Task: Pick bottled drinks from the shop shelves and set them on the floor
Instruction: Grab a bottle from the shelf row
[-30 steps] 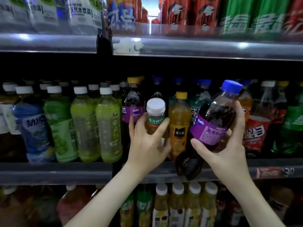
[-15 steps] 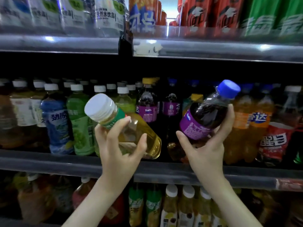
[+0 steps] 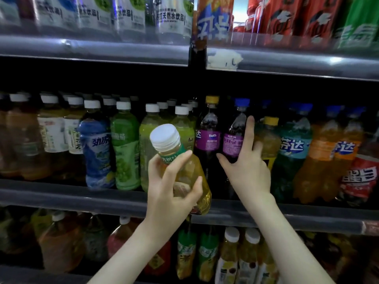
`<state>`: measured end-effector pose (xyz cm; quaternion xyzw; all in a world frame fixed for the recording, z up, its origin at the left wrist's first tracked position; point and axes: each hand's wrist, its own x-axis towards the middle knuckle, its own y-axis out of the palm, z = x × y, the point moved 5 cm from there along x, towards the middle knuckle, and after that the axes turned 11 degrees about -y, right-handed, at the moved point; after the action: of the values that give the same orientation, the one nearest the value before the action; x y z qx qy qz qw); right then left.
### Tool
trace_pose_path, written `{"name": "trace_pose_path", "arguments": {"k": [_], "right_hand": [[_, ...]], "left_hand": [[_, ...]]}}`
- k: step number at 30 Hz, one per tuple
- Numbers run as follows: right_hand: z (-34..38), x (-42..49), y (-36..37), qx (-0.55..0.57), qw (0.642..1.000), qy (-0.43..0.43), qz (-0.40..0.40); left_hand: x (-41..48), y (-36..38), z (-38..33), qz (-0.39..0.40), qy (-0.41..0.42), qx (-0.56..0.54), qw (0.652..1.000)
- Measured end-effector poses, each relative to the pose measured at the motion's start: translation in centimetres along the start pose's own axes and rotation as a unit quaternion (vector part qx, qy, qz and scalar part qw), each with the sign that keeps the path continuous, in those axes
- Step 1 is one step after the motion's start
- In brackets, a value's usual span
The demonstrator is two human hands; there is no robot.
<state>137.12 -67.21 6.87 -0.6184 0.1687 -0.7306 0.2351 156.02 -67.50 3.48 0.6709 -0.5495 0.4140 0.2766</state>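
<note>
The left fingers (image 3: 176, 160) are curled round the neck and shoulder of the yellow tea bottle (image 3: 194, 171), thumb under its belly. The left hand (image 3: 170, 193) has drawn it clear of the row and tipped its white cap toward the camera at frame centre. The right index finger (image 3: 249, 130) and thumb now bracket the purple soda bottle (image 3: 233, 140). A moment ago the right hand (image 3: 248, 173) held it tilted and lifted; it now stands upright on the middle shelf (image 3: 82, 195), right of centre. Only the tea seems bound for the floor.
</note>
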Motion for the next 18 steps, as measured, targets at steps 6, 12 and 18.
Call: {"name": "trace_pose_path", "arguments": {"k": [6,12,18], "right_hand": [[-0.1,-1.4,-0.7,-0.028,1.000,-0.004,0.003],[2.7,-4.9,-2.1,0.079,0.992,-0.095,0.017],[8.3,-10.1,-0.8,0.460,0.848,-0.097,0.244]], "left_hand": [[0.8,1.0,0.0,0.039,-0.017,-0.052,0.998],[0.2,-0.5,-1.2,0.038,-0.030,-0.043,0.998],[-3.1,-4.6,-2.6,0.031,-0.117,-0.010,0.993]]}}
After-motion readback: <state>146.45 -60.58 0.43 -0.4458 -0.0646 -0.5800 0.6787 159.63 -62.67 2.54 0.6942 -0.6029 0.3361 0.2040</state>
